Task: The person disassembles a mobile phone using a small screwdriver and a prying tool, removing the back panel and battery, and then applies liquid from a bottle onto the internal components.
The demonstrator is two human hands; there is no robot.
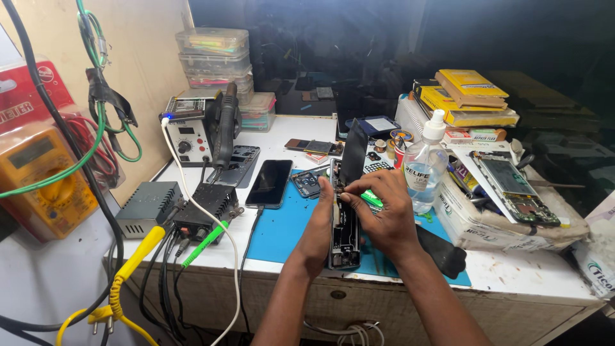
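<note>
- Centre of the frame: the left hand (318,221) steadies an opened black phone body (344,237) on a blue work mat (282,230).
- The right hand (384,214) pinches at the phone's upper end, below its lifted dark screen panel (353,152).
- Left of them lies a black smartphone (270,183), face up.
- To the right stands a clear plastic spray bottle (424,168).

Yellow flat boxes (471,90) stacked at back right of bench; small red-white carton (457,135) just below them. Clear spray bottle (423,165) right of hands, white label with dark print. White bag (477,225) with printed marking under circuit board at right. Black phone (270,183) on blue mat, screen dark. Yellow multimeter (40,179) at far left, grey display. Rework station (191,131) by wall, small dark display. Red package (29,93) behind multimeter
</note>
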